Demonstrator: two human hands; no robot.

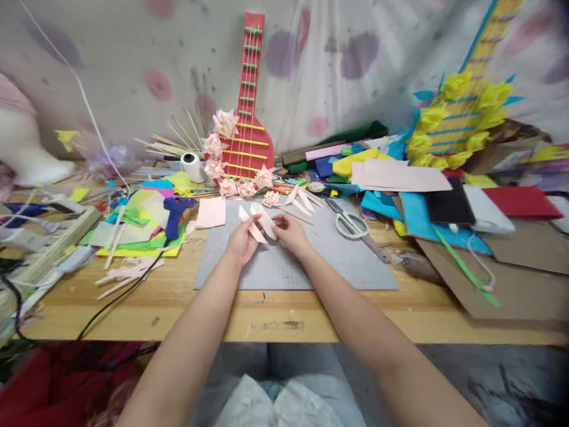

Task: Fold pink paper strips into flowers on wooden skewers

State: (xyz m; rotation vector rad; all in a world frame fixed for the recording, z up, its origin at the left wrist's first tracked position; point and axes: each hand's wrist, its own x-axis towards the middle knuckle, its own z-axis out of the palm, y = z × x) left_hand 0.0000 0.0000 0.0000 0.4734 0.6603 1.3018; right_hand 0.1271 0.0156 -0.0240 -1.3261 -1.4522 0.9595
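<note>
Both my hands meet over a grey cutting mat (pixel 311 261) on a wooden table. My left hand (pixel 242 240) and my right hand (pixel 291 232) are closed on a folded pale pink paper piece (pixel 259 223) with pointed tips, held between them just above the mat. More folded pink pieces (pixel 302 200) lie on the mat beyond my right hand. Finished pink paper flowers (pixel 235 187) sit at the foot of a red cardboard guitar (pixel 249 112) that leans on the back wall. A square pink sheet (pixel 211 212) lies left of my hands.
White-handled scissors (pixel 351 224) lie at the mat's right edge. A blue glue gun (pixel 174 212) rests on colored paper at left, its black cord running to the table's front. Stacks of colored paper and cardboard (pixel 511 279) crowd the right. A yellow-flowered guitar (pixel 466 112) stands back right.
</note>
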